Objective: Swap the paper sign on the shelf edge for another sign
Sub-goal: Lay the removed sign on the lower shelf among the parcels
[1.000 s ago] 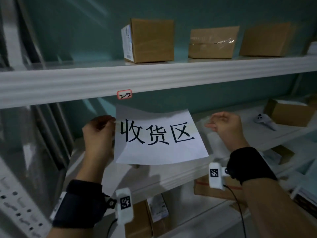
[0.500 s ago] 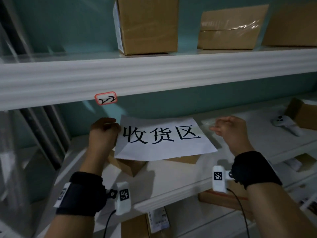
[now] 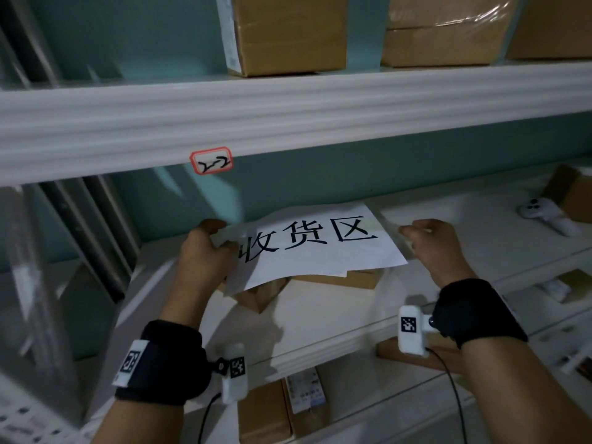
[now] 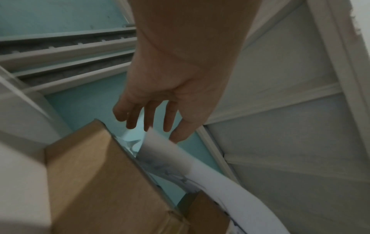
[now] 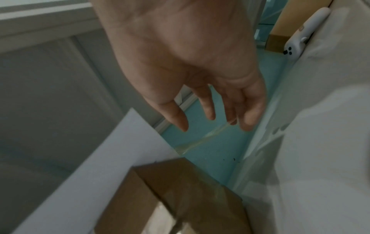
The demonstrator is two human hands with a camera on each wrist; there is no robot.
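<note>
A white paper sign (image 3: 320,248) with black characters lies tilted over a cardboard box (image 3: 262,293) on the lower shelf, below the white shelf edge (image 3: 288,123). My left hand (image 3: 208,248) pinches its left edge. In the left wrist view the sign (image 4: 170,156) curves up to that hand (image 4: 152,125), whose fingers are nearly straight. My right hand (image 3: 426,241) is at the sign's right edge. In the right wrist view its (image 5: 212,120) fingers hang relaxed, and a clear tape strip (image 5: 204,139) runs from the sign's corner (image 5: 100,166) to its fingertips.
A small red-framed label (image 3: 211,160) sticks to the shelf edge above the sign. Cardboard boxes (image 3: 288,33) stand on the upper shelf. A white controller (image 3: 544,216) and another box lie to the right on the lower shelf. More boxes sit on the shelf beneath.
Both hands have brought the sign down and away from the shelf edge. It now tilts back over the cardboard box.
</note>
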